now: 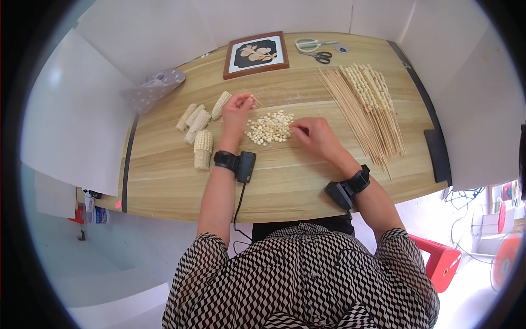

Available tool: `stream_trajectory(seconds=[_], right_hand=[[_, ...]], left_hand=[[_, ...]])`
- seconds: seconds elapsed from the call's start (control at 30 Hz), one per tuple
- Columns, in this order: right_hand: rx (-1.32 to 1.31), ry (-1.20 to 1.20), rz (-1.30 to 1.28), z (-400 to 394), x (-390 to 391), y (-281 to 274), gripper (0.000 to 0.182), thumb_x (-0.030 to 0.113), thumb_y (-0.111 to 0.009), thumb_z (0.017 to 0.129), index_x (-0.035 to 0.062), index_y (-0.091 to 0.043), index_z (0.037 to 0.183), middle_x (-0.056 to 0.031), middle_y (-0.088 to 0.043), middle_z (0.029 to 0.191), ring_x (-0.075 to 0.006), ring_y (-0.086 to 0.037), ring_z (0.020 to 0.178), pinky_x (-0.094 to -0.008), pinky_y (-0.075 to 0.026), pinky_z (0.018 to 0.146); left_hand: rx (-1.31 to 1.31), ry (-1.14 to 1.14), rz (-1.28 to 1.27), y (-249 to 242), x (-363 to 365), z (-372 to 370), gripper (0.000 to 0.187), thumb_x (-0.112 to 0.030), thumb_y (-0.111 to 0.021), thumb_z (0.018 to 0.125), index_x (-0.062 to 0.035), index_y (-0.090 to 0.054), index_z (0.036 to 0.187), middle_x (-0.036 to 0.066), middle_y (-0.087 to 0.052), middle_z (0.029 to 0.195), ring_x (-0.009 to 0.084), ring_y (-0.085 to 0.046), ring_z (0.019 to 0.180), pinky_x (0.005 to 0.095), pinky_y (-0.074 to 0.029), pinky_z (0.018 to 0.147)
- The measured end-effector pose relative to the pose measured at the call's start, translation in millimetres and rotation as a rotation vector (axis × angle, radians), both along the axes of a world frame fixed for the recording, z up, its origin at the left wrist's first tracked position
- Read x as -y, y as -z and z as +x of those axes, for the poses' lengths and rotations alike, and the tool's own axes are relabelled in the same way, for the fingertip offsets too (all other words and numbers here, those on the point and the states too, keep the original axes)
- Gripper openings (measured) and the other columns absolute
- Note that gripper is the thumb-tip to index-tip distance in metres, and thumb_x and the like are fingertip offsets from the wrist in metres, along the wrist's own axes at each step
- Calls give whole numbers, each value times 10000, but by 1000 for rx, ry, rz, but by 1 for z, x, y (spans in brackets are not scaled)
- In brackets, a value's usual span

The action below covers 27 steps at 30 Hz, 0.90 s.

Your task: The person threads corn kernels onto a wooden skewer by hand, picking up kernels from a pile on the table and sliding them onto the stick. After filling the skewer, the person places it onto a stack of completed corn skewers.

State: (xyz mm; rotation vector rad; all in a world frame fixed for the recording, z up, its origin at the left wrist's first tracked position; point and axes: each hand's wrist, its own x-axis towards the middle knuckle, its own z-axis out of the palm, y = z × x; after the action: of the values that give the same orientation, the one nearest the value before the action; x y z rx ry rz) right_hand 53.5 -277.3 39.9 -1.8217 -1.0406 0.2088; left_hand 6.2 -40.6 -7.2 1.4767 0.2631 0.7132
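My left hand (238, 112) pinches a thin wooden skewer (259, 102), whose end slants out past the fingertips above a pile of pale corn kernels (269, 128). At the pile's right edge is my right hand (318, 137), thumb and finger closed together. Whatever lies between those fingertips is too small to make out. Beside my left hand lie several corn cobs, one (221, 105) just behind its wrist and a thicker one (203, 148) nearer me. On the right, bare skewers (350, 112) lie next to skewers threaded with kernels (370, 88).
A framed flower picture (256, 55) lies at the back, with green-handled scissors (308, 45), black scissors (322, 57) and a small grey disc (342, 48) right of it. A grey patterned cloth item (156, 89) sits at the left edge. Cabled devices are strapped to both wrists.
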Motion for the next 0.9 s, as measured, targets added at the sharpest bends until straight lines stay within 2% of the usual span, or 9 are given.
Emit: stream_trajectory(seconds=[0.3,0.57,0.63,0.7,0.9], right_hand=[[-6,133,54,9,1,6,144,90,-588,801,-19,-651,872,-200,-630,757,-320,-622,660,-346,-480,600],[18,156,71,10,1,7,142,85,-591,797,-15,-651,879,-195,-631,767,-330,-620,674,-356,-483,609],[94,149,95,12,2,8,139,89,-595,796,-4,-654,880,-188,-634,785,-338,-617,704,-369,-490,636],[130,151,81,13,2,10,137,91,-597,795,4,-657,881,-181,-635,795,-340,-614,719,-376,-492,648],[254,149,64,12,3,9,131,109,-605,797,26,-664,879,-149,-621,795,-335,-601,731,-395,-492,658]], left_hand=[[-50,230,7,-7,55,7,130,12,-555,875,33,-590,999,95,-661,908,120,-629,801,234,-524,710],[-23,238,-31,-9,61,7,156,-10,-541,889,29,-575,1035,109,-661,928,121,-628,786,225,-518,700],[-13,221,-47,-11,61,8,166,-22,-542,892,27,-570,1048,110,-662,921,118,-626,775,216,-511,685],[-10,134,-62,-13,55,7,148,-48,-561,891,19,-566,1022,97,-666,882,102,-616,741,191,-482,627],[-136,181,-91,-18,48,4,128,-52,-606,872,-6,-548,976,99,-660,881,102,-593,712,195,-466,618]])
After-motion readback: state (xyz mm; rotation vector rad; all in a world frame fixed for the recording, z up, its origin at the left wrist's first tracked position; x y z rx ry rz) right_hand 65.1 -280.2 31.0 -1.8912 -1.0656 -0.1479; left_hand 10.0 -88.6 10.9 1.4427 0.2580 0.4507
